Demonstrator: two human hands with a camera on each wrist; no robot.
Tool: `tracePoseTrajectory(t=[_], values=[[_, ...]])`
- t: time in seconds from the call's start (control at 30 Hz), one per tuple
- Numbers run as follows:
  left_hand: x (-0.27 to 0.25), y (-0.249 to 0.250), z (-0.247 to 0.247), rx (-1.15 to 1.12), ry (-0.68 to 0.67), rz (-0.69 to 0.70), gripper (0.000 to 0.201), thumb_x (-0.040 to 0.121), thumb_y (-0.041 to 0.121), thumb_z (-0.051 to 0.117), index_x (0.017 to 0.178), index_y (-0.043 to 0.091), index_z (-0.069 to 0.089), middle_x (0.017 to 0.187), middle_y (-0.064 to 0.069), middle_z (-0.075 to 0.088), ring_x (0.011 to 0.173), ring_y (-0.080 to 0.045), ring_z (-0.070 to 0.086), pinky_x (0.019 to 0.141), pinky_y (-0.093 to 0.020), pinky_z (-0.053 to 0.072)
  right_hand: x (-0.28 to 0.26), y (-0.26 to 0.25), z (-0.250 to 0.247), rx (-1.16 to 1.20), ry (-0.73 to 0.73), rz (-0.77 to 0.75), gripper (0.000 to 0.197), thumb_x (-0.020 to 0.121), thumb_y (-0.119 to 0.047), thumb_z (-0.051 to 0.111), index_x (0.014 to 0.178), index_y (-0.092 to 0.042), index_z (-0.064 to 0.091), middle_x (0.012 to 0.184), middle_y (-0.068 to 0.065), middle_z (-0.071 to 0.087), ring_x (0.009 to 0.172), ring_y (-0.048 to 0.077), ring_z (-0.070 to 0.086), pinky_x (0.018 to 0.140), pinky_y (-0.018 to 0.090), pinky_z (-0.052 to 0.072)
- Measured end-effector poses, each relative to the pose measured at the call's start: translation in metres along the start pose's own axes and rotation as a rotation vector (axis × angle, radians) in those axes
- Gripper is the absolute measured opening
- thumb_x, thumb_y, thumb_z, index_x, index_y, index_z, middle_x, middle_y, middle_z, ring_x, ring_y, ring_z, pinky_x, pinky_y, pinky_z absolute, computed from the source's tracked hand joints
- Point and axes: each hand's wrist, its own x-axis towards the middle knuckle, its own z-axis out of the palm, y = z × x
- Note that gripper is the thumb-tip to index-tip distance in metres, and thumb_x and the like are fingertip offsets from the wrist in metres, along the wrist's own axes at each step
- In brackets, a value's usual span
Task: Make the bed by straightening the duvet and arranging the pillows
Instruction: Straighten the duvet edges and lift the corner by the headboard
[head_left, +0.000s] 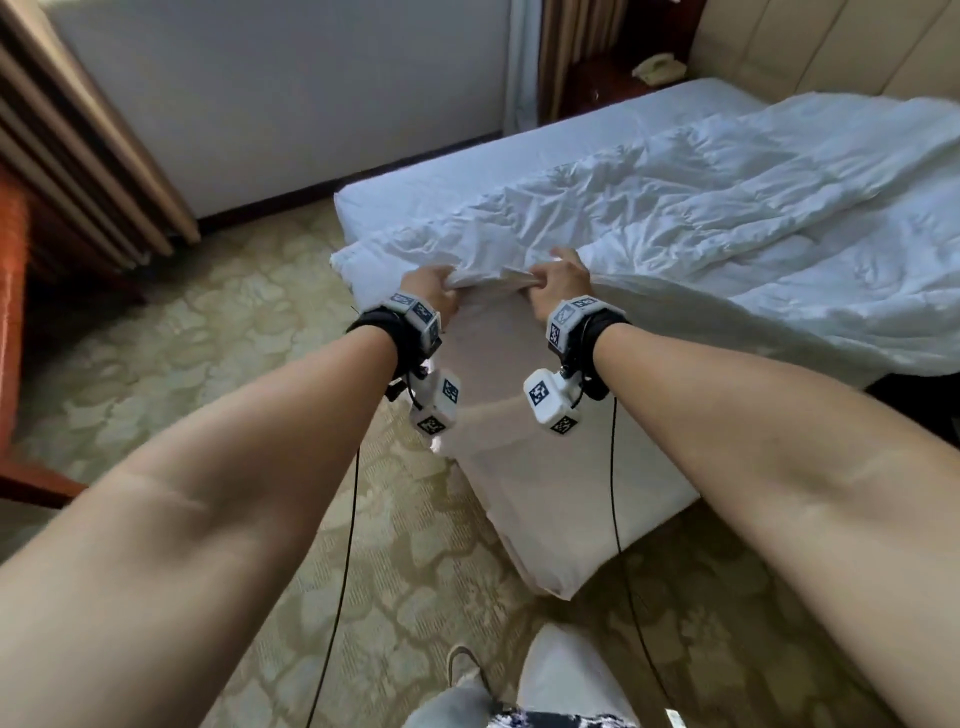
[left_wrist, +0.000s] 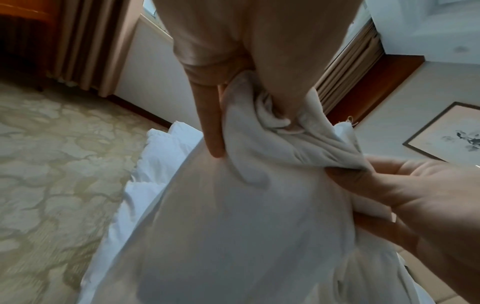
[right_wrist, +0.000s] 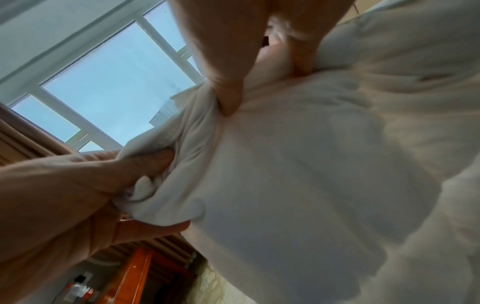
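- Both hands gripped one bunched edge of the white duvet (head_left: 701, 208) at the foot corner of the bed (head_left: 415, 182), knuckles up and side by side.
- The left hand (head_left: 434, 291) had its fingers curled tight into the gathered cloth; the left wrist view showed the thumb (left_wrist: 210, 131) pressed against the fabric.
- The right hand (head_left: 563, 283) clenched the same fold just beside it, fingers (right_wrist: 228, 86) wrapped into the cloth.
- The duvet lay rumpled along the mattress, its long axis running from the held corner toward the padded headboard (head_left: 831, 47); its near side spilled over the bed's edge.
- Below the hands, cloth hung down toward the patterned carpet (head_left: 156, 364).
- Curtains (head_left: 78, 156) hung by the wall at left.
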Motion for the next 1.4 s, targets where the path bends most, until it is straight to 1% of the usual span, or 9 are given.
tracePoseTrajectory(t=[0.2,0.27,0.33,0.4,0.6,0.73,0.9,1.27,1.4], values=[[0.062,-0.053,-0.047,0.038,0.019,-0.021,0.018,0.092,0.026,0.053,0.088,0.013,0.065,0.088,-0.013,0.069,0.085,-0.031,0.067,0.077,-0.039,0.056,0.058,-0.066,0.035,-0.084,-0.072,-0.055,0.019,0.09,-0.018,0.054,0.098,-0.022,0.07,0.097,0.012,0.069,0.092,0.031,0.064,0.073,0.03,0.045],[0.09,-0.069,-0.059,0.068,0.036,-0.03,0.017,0.091,0.029,0.054,0.082,0.017,0.063,0.083,-0.007,0.066,0.085,-0.028,0.065,0.078,-0.038,0.053,0.086,-0.081,0.055,-0.111,-0.091,-0.046,0.025,0.089,-0.012,0.051,0.102,-0.024,0.068,0.1,0.013,0.067,0.101,0.032,0.061,0.085,0.036,0.046],[0.123,-0.082,-0.07,0.053,0.032,-0.071,0.021,0.087,0.035,0.053,0.085,0.018,0.065,0.08,-0.004,0.066,0.081,-0.027,0.066,0.076,-0.04,0.056,0.119,-0.094,0.074,-0.179,-0.09,0.009,0.035,0.086,-0.005,0.048,0.107,-0.027,0.065,0.109,0.011,0.063,0.117,0.031,0.051,0.102,0.055,0.035],[0.153,-0.091,-0.078,0.019,0.036,-0.106,0.021,0.084,0.033,0.052,0.086,0.018,0.066,0.078,-0.006,0.067,0.076,-0.029,0.067,0.071,-0.046,0.059,0.152,-0.101,0.089,-0.271,-0.077,0.077,0.041,0.083,-0.002,0.047,0.111,-0.029,0.063,0.115,0.007,0.06,0.125,0.028,0.041,0.103,0.061,0.026],[0.262,-0.113,-0.096,0.006,0.038,-0.171,0.023,0.092,0.024,0.052,0.088,0.008,0.067,0.073,-0.005,0.058,0.069,-0.024,0.058,0.071,-0.044,0.059,0.263,-0.115,0.126,-0.491,-0.093,0.008,0.038,0.08,-0.005,0.048,0.105,-0.028,0.064,0.108,0.001,0.065,0.12,0.025,0.043,0.1,0.05,0.025],[0.323,-0.133,-0.102,-0.036,0.022,-0.219,0.026,0.092,0.035,0.053,0.081,0.014,0.065,0.074,-0.009,0.062,0.069,-0.028,0.062,0.066,-0.034,0.057,0.325,-0.122,0.146,-0.282,-0.197,0.011,0.043,0.086,-0.002,0.044,0.121,-0.022,0.06,0.119,0.016,0.061,0.117,0.034,0.052,0.097,0.039,0.041],[0.384,-0.171,-0.106,-0.135,-0.007,-0.304,0.023,0.087,0.035,0.056,0.087,0.016,0.069,0.091,-0.012,0.071,0.083,-0.032,0.069,0.074,-0.048,0.059,0.379,-0.141,0.183,-0.117,-0.177,0.046,0.05,0.08,0.003,0.039,0.116,-0.025,0.061,0.104,0.018,0.066,0.097,0.037,0.063,0.074,0.032,0.046],[0.498,-0.288,-0.112,-0.316,-0.08,-0.527,0.019,0.077,0.033,0.056,0.065,0.023,0.067,0.075,-0.007,0.065,0.086,-0.036,0.07,0.076,-0.053,0.058,0.496,-0.191,0.289,-0.163,-0.296,-0.026,0.038,0.079,-0.002,0.04,0.105,-0.019,0.062,0.098,0.015,0.064,0.093,0.034,0.062,0.072,0.029,0.043],[0.534,-0.348,-0.092,-0.273,-0.186,-0.603,0.016,0.076,0.027,0.056,0.063,0.023,0.065,0.071,-0.007,0.064,0.072,-0.029,0.063,0.072,-0.035,0.055,0.528,-0.188,0.349,-0.223,-0.408,0.017,0.034,0.081,-0.004,0.044,0.103,-0.019,0.065,0.104,0.014,0.064,0.098,0.032,0.061,0.078,0.029,0.043]])
